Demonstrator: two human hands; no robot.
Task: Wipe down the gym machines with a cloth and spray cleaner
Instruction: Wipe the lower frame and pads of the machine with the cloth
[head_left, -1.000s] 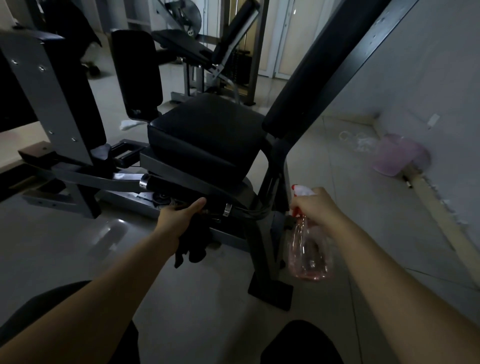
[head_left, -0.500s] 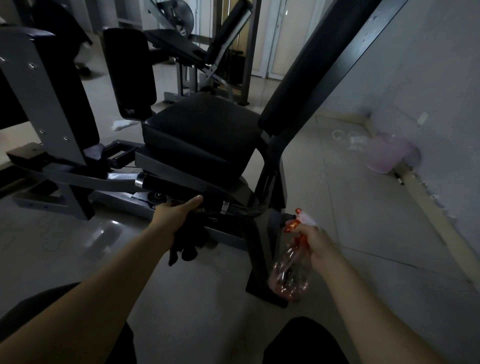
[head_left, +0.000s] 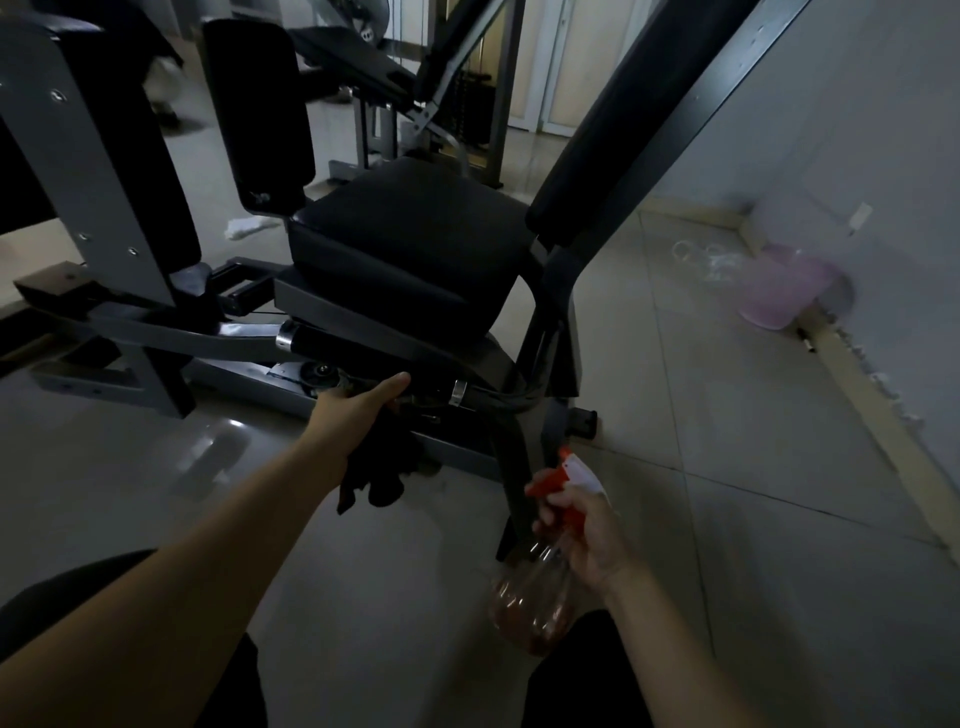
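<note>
A gym machine with a black padded seat (head_left: 410, 244) and grey steel frame stands in front of me. My left hand (head_left: 358, 410) grips a dark cloth (head_left: 382, 467) against the frame bar under the seat, and the cloth hangs below the hand. My right hand (head_left: 582, 530) holds a clear spray bottle (head_left: 535, 608) with a red and white trigger head, low and to the right of the machine's rear leg. The bottle holds a little pinkish liquid.
A slanted black backrest (head_left: 618, 130) rises to the right. A pink basin (head_left: 779, 291) lies by the wall at right. More machines (head_left: 395, 73) stand behind. A white rag (head_left: 244, 227) lies on the tiled floor. My dark-clad knees show at the bottom.
My right hand has lowered the spray bottle down and back from the machine's rear post toward my knee. My left hand stays on the frame with the cloth.
</note>
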